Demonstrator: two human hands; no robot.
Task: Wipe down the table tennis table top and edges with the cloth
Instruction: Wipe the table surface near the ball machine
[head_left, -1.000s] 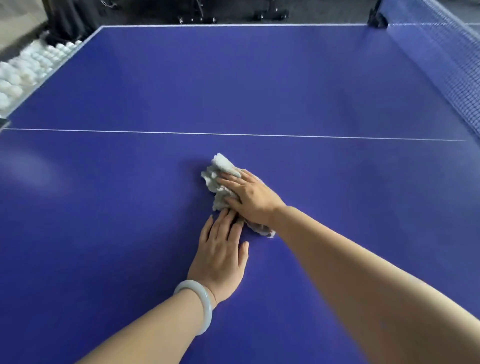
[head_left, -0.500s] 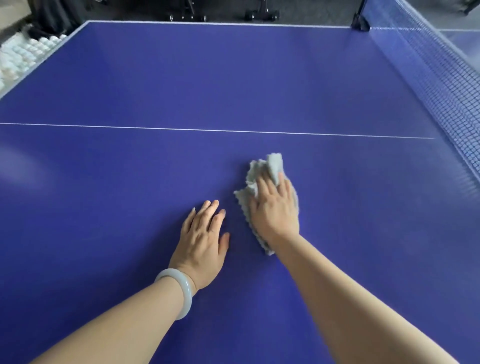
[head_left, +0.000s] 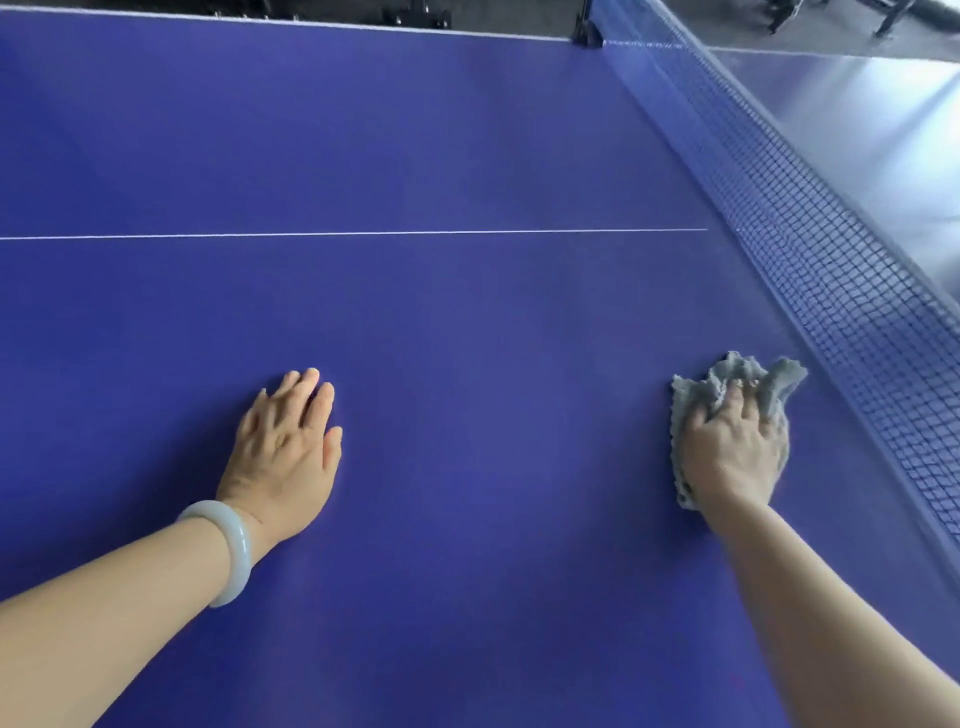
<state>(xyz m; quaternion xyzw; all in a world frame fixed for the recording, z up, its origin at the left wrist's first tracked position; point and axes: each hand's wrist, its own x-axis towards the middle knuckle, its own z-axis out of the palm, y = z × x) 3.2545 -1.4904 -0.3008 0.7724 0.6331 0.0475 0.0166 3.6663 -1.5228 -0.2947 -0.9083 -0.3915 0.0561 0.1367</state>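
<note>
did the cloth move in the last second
Yes. The cloth, under the right hand, has slid right across the table top, away from the left hand and close to the net.

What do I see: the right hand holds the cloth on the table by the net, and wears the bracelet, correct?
Not quite. The head view shows the bracelet on the left wrist. The right hand does hold the cloth on the table by the net.
</note>
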